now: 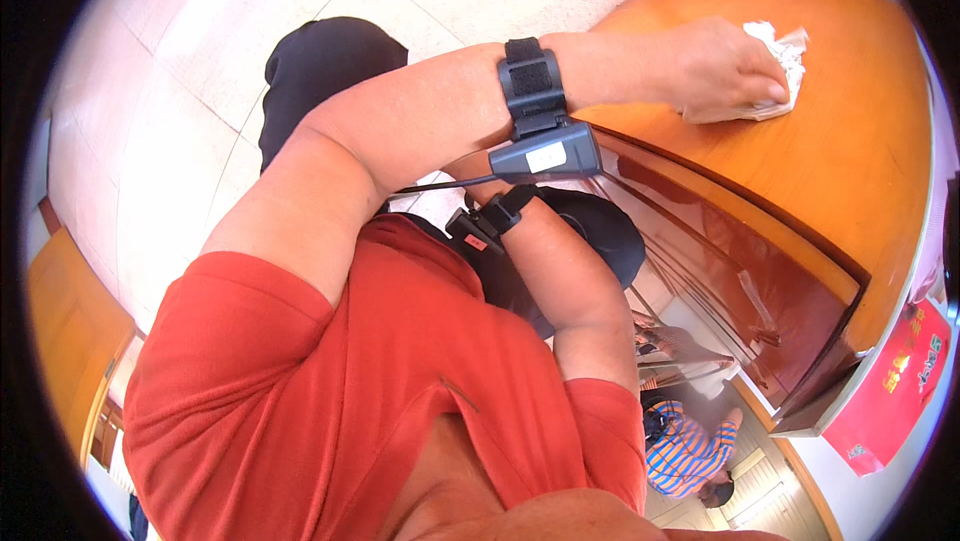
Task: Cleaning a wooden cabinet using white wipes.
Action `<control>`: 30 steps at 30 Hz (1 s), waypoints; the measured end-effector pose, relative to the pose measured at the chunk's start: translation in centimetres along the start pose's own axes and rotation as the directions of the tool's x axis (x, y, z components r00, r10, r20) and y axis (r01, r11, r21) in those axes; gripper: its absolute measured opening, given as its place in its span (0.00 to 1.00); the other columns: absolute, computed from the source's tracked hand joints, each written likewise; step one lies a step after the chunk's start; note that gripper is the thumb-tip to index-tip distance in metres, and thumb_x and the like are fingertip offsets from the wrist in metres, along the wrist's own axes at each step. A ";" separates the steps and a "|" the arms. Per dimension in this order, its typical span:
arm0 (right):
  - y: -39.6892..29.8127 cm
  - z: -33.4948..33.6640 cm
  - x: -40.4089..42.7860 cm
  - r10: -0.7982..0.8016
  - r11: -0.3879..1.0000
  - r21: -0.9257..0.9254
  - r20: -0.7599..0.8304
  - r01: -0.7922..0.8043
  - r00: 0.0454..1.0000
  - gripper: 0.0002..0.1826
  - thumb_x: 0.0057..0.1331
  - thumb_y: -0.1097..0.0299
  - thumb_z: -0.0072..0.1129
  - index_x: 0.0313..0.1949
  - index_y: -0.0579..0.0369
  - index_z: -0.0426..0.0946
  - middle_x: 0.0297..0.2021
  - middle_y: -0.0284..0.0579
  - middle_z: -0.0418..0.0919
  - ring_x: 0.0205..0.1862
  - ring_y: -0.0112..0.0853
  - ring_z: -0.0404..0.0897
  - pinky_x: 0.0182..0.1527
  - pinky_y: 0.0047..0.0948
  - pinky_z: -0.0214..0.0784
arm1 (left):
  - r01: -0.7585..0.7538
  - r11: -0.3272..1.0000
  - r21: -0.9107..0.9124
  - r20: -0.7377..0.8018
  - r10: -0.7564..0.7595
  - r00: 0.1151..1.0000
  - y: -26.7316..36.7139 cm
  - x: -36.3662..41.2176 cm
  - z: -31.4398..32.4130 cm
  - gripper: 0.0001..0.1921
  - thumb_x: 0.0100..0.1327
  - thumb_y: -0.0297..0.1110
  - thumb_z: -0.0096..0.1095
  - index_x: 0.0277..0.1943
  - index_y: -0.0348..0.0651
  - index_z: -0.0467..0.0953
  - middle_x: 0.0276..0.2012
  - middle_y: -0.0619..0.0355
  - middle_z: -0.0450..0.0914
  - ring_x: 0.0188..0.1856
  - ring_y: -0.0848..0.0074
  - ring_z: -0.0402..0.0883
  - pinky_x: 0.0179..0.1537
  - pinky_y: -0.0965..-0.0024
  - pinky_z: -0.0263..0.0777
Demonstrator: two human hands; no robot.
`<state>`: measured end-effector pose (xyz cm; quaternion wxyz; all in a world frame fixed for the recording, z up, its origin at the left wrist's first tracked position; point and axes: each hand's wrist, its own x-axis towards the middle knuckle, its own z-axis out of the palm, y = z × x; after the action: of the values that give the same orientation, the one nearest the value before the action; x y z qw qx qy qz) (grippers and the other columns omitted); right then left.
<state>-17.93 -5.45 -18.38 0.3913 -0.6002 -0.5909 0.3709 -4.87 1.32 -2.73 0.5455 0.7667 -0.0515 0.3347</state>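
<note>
My left hand reaches across to the right, palm down, its fingers closed on a crumpled white cloth or tissue. The cloth lies against the orange-brown wooden tabletop. My right forearm bends inward beneath the left one. Only a small part of my right hand shows by the wrist; the left forearm and a strapped device hide the rest, so its fingers cannot be seen. Both wrists wear black straps with small dark devices, and a cable runs from the left one.
Glossy dark red panels form the near side of the wooden furniture. A red sheet with writing hangs at its right end. Pale floor tiles lie ahead and left. Another wooden top stands far left. A person in a striped shirt is at lower right.
</note>
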 end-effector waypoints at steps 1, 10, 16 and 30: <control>-1.3 -0.8 -0.2 0.054 0.985 0.162 0.002 -0.054 0.999 0.23 0.62 0.60 0.55 0.57 0.48 0.68 0.58 0.47 0.68 0.57 0.37 0.68 0.59 0.35 0.58 | 0.103 0.992 -0.071 0.059 -0.099 0.993 -1.1 0.5 -0.1 0.10 0.61 0.34 0.59 0.43 0.43 0.78 0.37 0.55 0.80 0.41 0.70 0.79 0.44 0.70 0.71; -2.0 -0.2 -2.2 0.226 0.931 -0.327 0.159 -0.165 0.961 0.23 0.63 0.62 0.54 0.57 0.48 0.67 0.58 0.47 0.68 0.59 0.37 0.66 0.60 0.35 0.57 | -0.119 0.964 -0.240 -0.305 0.042 0.952 -4.7 -0.7 6.0 0.18 0.64 0.32 0.42 0.57 0.40 0.62 0.53 0.44 0.68 0.59 0.56 0.65 0.63 0.65 0.55; -0.7 0.2 -2.7 0.193 0.894 -0.429 0.119 -0.125 0.974 0.22 0.63 0.63 0.53 0.58 0.48 0.67 0.58 0.47 0.68 0.60 0.38 0.65 0.61 0.35 0.56 | 0.531 0.791 -0.302 0.093 -0.530 0.843 -14.9 -8.6 6.4 0.25 0.71 0.49 0.34 0.62 0.41 0.59 0.59 0.49 0.64 0.59 0.70 0.65 0.60 0.70 0.56; -2.1 -1.7 -5.1 0.181 0.962 -0.228 0.111 -0.152 0.977 0.21 0.61 0.67 0.55 0.55 0.50 0.69 0.55 0.46 0.70 0.59 0.38 0.65 0.60 0.34 0.56 | -0.133 0.873 -0.469 -0.312 -0.023 0.950 7.8 -1.7 2.1 0.24 0.70 0.47 0.43 0.59 0.35 0.66 0.57 0.46 0.71 0.64 0.62 0.64 0.62 0.65 0.57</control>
<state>-17.40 -10.60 -15.85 0.2505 -0.6615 -0.5998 0.3740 -8.65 -4.09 2.20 0.7113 0.5421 -0.0701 0.4419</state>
